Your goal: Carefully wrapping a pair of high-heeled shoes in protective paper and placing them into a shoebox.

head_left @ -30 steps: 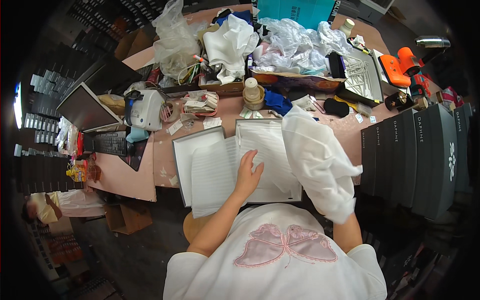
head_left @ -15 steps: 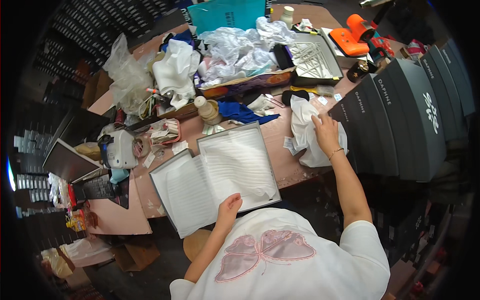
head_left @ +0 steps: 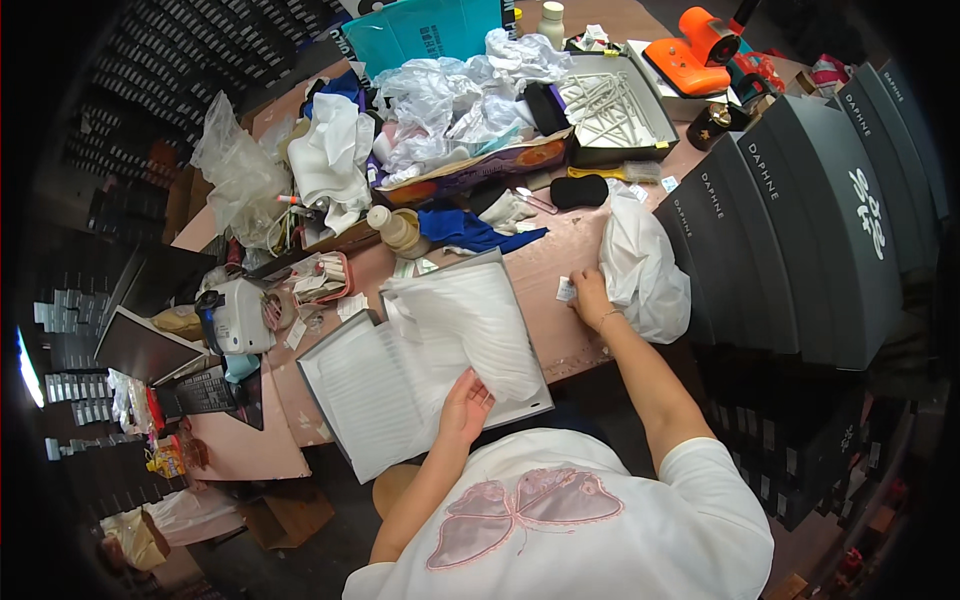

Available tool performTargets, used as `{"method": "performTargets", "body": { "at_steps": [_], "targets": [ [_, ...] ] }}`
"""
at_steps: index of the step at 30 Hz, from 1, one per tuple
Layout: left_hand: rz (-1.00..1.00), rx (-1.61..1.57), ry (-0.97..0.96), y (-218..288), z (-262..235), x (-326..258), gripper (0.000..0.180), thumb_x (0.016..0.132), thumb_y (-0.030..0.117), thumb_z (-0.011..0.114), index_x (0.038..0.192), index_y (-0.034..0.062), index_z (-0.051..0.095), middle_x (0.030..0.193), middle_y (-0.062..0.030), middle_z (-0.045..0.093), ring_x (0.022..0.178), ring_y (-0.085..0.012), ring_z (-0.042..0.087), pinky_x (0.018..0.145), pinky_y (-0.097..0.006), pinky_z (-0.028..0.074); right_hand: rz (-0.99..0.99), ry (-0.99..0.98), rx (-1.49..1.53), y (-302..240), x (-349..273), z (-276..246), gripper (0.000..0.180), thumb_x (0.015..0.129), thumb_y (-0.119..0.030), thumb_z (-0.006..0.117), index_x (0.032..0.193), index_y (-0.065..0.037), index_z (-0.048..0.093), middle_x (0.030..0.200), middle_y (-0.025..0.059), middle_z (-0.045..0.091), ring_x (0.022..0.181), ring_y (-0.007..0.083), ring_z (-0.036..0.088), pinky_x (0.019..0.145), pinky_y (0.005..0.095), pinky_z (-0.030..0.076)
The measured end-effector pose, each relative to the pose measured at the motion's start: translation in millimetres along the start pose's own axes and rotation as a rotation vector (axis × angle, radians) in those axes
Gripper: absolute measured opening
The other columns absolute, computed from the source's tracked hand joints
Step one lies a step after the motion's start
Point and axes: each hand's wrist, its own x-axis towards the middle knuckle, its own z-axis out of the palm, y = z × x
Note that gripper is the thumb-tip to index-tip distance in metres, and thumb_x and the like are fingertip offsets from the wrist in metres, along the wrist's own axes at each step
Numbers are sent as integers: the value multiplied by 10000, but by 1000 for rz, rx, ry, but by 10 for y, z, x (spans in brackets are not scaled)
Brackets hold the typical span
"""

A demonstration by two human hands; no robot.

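A shallow grey box lies open near the table's front edge, lined with ribbed white foam sheet. My left hand is at the box's near side, palm up, with fingers slightly curled but apart against the sheet's raised edge. To the right, my right hand pinches a small white printed card at the tabletop. Right beside that hand sits a crumpled white bag, its contents hidden. A second foam-covered tray or lid adjoins the box on the left.
Tall grey shoe boxes stand along the right. Behind the work area are a carton of crumpled white paper, a box of white sticks and an orange device. A label printer and a keyboard occupy the left.
My right hand has left the white bag and moved left onto the small card. The bag now sits more upright. In the box, the foam sheet's near edge has risen beside my left hand.
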Motion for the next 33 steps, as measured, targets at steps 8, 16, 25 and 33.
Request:
{"method": "performTargets", "body": {
  "at_steps": [8,16,25,33],
  "targets": [
    [121,-155,15,133,268,19,521,886,217,654,1319,123,380,1160,-51,535,1088,-191,512,943,-384,422,129,34,179,-62,-5,-121,366,620,-81,807,910,3,599,936,204,556,957,380,548,806,414,458],
    [541,408,-192,149,692,-361,681,885,21,606,1438,64,209,961,-71,604,921,-128,551,854,-291,433,17,30,92,6,-174,-42,320,699,-120,766,937,0,588,835,215,606,806,413,581,749,449,470],
    [894,1063,-629,-277,1298,-10,489,875,127,628,1297,-9,420,1192,-158,522,1118,-264,488,984,-371,366,122,366,1036,-1503,-457,-1562,130,867,-43,609,988,-5,581,813,61,620,717,118,573,653,272,478],
    [459,1586,-1106,-421,945,-374,483,870,219,619,1306,51,494,1294,-204,517,1213,-329,483,1025,-391,377,-360,-99,314,-2298,-340,-856,537,796,-181,720,1259,-42,488,1304,227,451,1143,365,487,950,421,413]
  ]
}}
